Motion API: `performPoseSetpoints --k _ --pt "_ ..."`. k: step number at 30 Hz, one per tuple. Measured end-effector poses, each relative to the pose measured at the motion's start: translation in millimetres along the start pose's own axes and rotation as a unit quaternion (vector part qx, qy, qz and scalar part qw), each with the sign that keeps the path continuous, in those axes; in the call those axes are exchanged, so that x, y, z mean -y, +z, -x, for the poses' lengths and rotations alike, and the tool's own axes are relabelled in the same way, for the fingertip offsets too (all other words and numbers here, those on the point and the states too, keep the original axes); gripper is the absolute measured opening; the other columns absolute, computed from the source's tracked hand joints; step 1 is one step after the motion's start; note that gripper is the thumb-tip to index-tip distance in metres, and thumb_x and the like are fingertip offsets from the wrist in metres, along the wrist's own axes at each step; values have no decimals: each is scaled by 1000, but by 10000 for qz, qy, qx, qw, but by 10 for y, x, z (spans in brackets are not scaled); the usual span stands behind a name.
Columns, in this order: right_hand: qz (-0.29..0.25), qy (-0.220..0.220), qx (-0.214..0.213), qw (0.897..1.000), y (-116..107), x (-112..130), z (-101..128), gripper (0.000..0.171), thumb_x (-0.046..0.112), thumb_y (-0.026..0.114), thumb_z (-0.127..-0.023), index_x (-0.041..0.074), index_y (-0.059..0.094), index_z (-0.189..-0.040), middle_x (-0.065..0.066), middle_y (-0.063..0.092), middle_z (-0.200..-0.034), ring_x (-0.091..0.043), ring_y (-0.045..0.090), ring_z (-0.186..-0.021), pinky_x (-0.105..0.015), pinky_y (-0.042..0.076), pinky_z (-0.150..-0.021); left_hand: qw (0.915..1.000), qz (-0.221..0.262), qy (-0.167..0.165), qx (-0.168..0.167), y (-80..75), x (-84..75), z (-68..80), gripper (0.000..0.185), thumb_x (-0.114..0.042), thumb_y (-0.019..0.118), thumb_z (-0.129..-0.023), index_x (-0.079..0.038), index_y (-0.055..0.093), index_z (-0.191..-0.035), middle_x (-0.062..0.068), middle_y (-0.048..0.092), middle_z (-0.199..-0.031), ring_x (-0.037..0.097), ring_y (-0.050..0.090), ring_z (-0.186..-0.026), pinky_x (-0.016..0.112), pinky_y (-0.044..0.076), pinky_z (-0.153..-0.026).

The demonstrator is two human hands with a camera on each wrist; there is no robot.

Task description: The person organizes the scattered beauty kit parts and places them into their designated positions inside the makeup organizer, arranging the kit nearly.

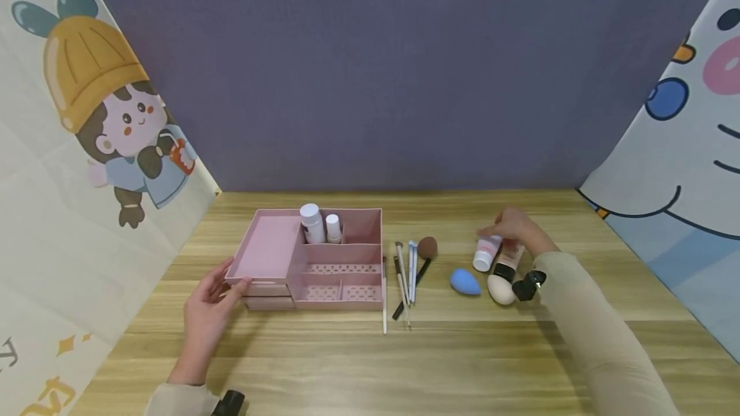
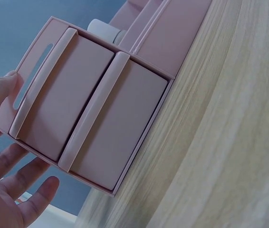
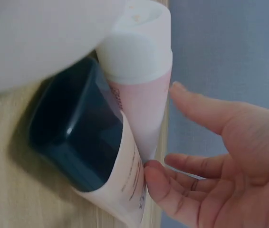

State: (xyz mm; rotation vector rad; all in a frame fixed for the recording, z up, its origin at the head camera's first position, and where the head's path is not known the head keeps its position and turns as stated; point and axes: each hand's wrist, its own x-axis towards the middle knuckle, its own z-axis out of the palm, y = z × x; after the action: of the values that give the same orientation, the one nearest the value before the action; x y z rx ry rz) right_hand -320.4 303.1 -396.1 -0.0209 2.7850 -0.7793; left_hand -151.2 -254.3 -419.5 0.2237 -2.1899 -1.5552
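Right hand (image 1: 514,226) is out over the far right of the pale wooden surface (image 1: 462,352), and it's right on top of two squeeze tubes lying side by side: a pink plastic tube with a white cap (image 1: 487,253) and, just beside it, a cream plastic tube with a black cap (image 1: 506,262). Both tubes lie flat, long axes running roughly away from the person, caps pointing back toward the near edge, tails tucked under the fingers. From the right wrist view the grip is loose and fairly wide: the thumb touches the cream tube's side, the fingers (image 3: 206,111) spread beyond the pink tube (image 3: 141,95), nothing pinched yet. A little to the left of the tubes sit a blue teardrop makeup sponge (image 1: 465,282) and a beige egg-shaped sponge (image 1: 500,289), then a row of makeup brushes (image 1: 407,275). Well apart on the left is the pink plastic organiser box with open compartments and two small drawers (image 1: 324,262), two white bottles (image 1: 319,223) standing in a back compartment. Left hand (image 1: 208,313) rests against the organiser's front left corner, fingers straight and relaxed, thumb on the slotted side wall, holding nothing. So the tubes belong to the right hand, with the organiser lying off to its left past brushes and sponges.
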Motion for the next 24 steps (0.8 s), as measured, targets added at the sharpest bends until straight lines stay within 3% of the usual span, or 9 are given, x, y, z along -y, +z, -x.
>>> performPoseSetpoints --k 4,8,14,24 --pt "-558 117 258 9980 -23 -40 -10 66 17 74 -85 -25 41 -124 -36 55 -110 -19 63 -65 -31 56 -60 10000 -11 23 23 -3 5 -3 49 -6 75 -89 0 59 -134 -30 59 -103 -11 60 -89 9 49 -77" --pt "-903 335 456 9943 -37 -52 -19 72 13 75 -86 -27 34 -132 -42 48 -122 -18 66 -66 -32 58 -64 10000 -20 34 26 0 -2 1 49 -5 76 -89 0 59 -134 -28 60 -104 -11 60 -88 9 49 -77" --pt "-926 410 529 9934 -53 -36 -30 75 16 76 -86 -26 33 -131 -27 58 -99 -14 62 -63 -29 57 -62 10000 -43 68 -36 5 3 1 48 -5 76 -88 0 60 -134 -22 62 -107 -10 60 -89 9 49 -76" --pt "-1158 551 654 9896 -55 -5 -51 71 14 76 -86 -23 37 -132 -20 54 -97 -14 57 -62 -28 55 -60 10000 -43 -58 -66 9 -3 3 49 -9 76 -89 -3 60 -135 -28 60 -104 -10 60 -90 8 48 -76"
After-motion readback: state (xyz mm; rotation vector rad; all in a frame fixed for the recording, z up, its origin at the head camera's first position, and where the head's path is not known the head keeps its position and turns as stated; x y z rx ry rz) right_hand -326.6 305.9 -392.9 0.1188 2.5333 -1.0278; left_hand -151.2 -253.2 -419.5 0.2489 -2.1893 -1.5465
